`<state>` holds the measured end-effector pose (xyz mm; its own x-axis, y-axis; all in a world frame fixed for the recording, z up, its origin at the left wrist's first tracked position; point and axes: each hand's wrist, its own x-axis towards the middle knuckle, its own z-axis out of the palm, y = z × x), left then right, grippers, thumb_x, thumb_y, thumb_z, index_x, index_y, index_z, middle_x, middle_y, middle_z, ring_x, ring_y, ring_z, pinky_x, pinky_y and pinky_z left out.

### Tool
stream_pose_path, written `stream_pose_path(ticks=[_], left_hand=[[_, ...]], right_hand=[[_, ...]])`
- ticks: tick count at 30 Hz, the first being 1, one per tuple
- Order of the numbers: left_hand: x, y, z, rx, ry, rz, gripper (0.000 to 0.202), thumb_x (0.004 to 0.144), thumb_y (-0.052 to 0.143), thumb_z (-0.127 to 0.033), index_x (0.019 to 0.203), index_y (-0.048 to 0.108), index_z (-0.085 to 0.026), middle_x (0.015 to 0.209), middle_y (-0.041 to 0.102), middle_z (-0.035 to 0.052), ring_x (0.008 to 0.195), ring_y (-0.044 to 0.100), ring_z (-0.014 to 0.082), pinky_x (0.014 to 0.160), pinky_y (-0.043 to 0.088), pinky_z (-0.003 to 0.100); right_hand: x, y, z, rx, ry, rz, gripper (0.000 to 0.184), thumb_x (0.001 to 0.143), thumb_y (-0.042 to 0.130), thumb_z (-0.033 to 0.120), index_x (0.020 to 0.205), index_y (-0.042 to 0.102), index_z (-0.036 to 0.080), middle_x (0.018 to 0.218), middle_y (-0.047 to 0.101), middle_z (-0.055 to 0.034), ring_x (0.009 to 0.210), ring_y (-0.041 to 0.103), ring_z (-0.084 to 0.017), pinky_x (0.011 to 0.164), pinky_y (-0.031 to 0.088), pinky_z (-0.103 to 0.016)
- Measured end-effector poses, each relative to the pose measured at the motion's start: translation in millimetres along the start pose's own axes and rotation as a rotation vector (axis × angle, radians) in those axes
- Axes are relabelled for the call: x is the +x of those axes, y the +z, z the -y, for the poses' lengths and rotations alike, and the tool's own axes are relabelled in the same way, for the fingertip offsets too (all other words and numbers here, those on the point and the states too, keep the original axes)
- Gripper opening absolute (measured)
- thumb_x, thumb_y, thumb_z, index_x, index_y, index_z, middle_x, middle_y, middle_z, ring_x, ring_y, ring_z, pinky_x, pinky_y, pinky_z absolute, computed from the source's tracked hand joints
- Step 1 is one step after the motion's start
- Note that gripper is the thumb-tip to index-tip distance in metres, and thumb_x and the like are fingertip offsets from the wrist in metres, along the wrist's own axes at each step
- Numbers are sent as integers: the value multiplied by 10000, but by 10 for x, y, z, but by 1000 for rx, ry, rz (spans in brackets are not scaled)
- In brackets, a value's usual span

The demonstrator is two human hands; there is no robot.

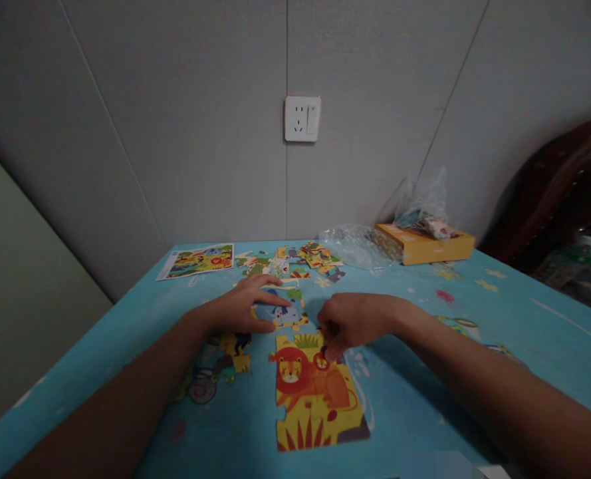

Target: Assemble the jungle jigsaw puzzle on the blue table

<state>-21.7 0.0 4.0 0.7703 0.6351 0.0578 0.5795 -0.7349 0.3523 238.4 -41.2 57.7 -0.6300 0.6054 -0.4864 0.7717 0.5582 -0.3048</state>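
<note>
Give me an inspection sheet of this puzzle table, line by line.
Surface: blue printed table, dimly lit.
Work items: joined lion section; blue piece; loose pieces towards the far edge; picture sheet.
Clutter: yellow box; crumpled plastic bag.
Hands: left hand flat on the blue piece; right hand with fingers curled, tips at the lion section's top edge.
Cables: nothing seen.
Surroundings: grey wall; wall socket; dark chair.
</note>
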Motion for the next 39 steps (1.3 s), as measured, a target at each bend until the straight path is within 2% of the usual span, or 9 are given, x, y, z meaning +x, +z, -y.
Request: stream_pose_path(ticks=[8,12,24,36,39], left_hand=[[-16,-13,38,28,19,-19,524,766,718,-338,1282,627,-361,1470,413,56,1356,375,334,1136,287,560],[-8,-23,7,40,17,-31,552,740,728,-302,1283,635,-308,1444,433,80,1335,405,330,1142,296,529],[-16,-5,24,19,41,-75,521,731,709,-306,1249,659,-281,1380,477,92,1293,450,304,1121,340,492],[-16,-9,2,15,26,-43,462,745,745,-332,1203,688,-353,1443,447,56,1340,401,331,1129,306,545],[2,22,1,-7,15,-47,418,769,749,-364,1184,699,-357,1473,426,46,1360,388,325,1140,296,525]], right_hand=[[13,17,-34,-32,-3,-13,285,773,750,397,897,743,141,789,723,-41,617,570,-130,521,338,-231],[0,7,-18,-31,0,1,300,777,748,405,898,738,131,777,713,-35,600,539,-120,517,338,-230],[8,-5,-18,-23,19,20,306,772,748,401,921,729,135,794,701,-34,622,542,-121,534,340,-226],[3,15,-40,-26,2,-10,268,771,747,383,885,718,142,760,688,-23,598,525,-121,524,344,-232],[1,6,-52,-37,-8,-30,288,745,769,408,858,716,149,729,673,-11,574,507,-113,518,330,-233]])
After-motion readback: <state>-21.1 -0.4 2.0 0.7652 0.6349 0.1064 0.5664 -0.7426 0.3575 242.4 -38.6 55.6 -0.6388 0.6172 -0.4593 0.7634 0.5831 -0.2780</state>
